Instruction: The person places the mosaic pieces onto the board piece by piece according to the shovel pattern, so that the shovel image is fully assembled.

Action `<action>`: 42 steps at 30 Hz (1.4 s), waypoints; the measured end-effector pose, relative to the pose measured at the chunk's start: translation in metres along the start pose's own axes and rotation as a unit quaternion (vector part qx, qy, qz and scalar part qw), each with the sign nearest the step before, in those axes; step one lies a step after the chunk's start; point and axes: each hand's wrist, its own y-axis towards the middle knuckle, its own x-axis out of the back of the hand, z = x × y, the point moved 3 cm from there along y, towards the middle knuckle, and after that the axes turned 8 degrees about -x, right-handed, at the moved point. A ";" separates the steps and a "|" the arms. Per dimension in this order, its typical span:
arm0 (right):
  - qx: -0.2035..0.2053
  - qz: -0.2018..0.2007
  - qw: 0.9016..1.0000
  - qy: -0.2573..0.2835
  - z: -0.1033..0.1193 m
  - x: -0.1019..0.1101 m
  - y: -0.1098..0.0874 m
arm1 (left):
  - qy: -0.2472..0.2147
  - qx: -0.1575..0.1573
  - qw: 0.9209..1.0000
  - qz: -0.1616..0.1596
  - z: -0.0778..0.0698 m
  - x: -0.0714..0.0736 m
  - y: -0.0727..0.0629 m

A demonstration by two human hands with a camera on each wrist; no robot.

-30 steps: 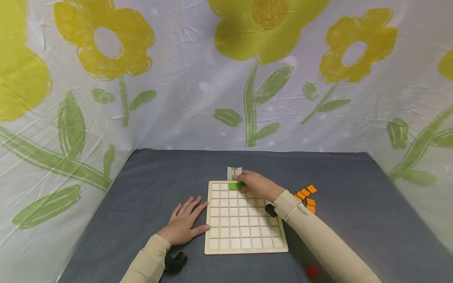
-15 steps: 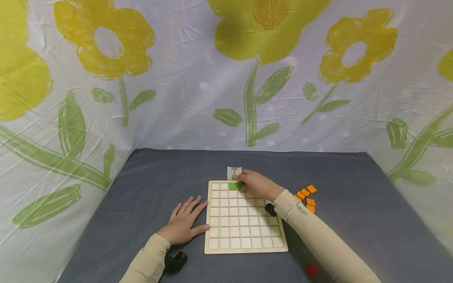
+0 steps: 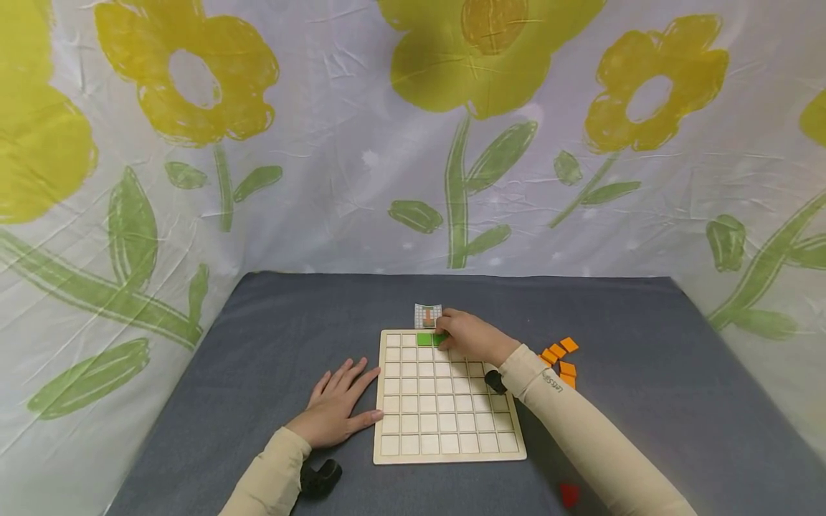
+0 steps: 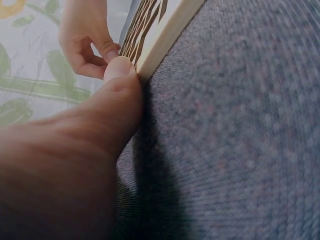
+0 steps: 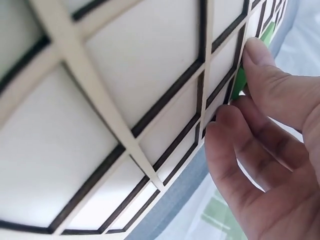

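Observation:
A pale wooden grid board [image 3: 445, 406] lies on the grey cloth. At its far edge my right hand [image 3: 476, 338] pinches a green square tile [image 3: 439, 340] at a top-row cell; the thumb and fingers partly hide this tile [image 5: 241, 81] in the right wrist view. Just left of it, another green tile [image 3: 424, 340] sits flat in its cell. My left hand [image 3: 337, 407] rests palm down on the cloth, fingers spread. Its thumb [image 4: 120, 82] touches the board's left edge, as the left wrist view shows.
Behind the board lies a small card [image 3: 426, 316] printed with a grid picture. Several orange tiles [image 3: 568, 368] are scattered right of the board, partly behind the right sleeve [image 3: 581, 416]. A red piece [image 3: 569, 494] lies near the front, beside that sleeve.

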 end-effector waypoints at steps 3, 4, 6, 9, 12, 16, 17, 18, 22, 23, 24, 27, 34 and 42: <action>-0.001 0.004 1.000 0.000 0.000 0.001 0.000 | 0.000 -0.001 1.000 0.001 0.000 0.000 0.001; -0.002 0.005 1.000 0.000 -0.001 0.001 0.001 | -0.001 -0.001 1.000 0.001 0.000 -0.001 0.001; -0.004 0.007 1.000 -0.002 -0.001 0.001 0.001 | 0.000 -0.003 1.000 0.000 0.000 -0.001 0.001; -0.011 0.012 1.000 -0.004 -0.002 0.000 0.001 | 0.000 -0.003 1.000 0.000 0.000 -0.002 0.000; -0.013 0.014 1.000 -0.003 -0.001 0.000 0.001 | -0.001 -0.005 1.000 -0.005 0.004 -0.005 0.000; -0.012 0.012 1.000 -0.006 -0.001 0.002 0.005 | 0.000 -0.007 1.000 -0.019 0.010 -0.007 0.000; -0.012 0.011 1.000 -0.006 -0.001 0.003 0.006 | 0.001 -0.008 1.000 -0.020 0.011 -0.007 0.000; -0.014 0.011 1.000 -0.008 -0.002 0.003 0.006 | 0.003 -0.008 1.000 -0.024 0.012 -0.008 0.000; -0.022 0.013 1.000 -0.007 -0.003 0.003 0.005 | 0.004 -0.014 1.000 -0.027 0.012 -0.009 0.001; -0.023 0.014 1.000 -0.006 -0.003 0.003 0.005 | 0.004 -0.014 1.000 -0.027 0.011 -0.009 0.001; -0.024 0.015 1.000 -0.005 -0.003 0.004 0.005 | 0.005 -0.014 1.000 -0.027 0.011 -0.009 0.001; -0.020 0.016 1.000 0.000 -0.003 0.004 0.003 | 0.006 -0.017 0.999 -0.029 0.011 -0.010 0.002; -0.017 0.020 1.000 0.005 -0.004 0.006 -0.002 | 0.003 -0.025 0.999 -0.025 0.007 -0.007 0.002; -0.024 0.011 1.000 -0.004 -0.012 0.018 -0.021 | 0.005 -0.030 0.999 -0.025 0.003 -0.003 0.004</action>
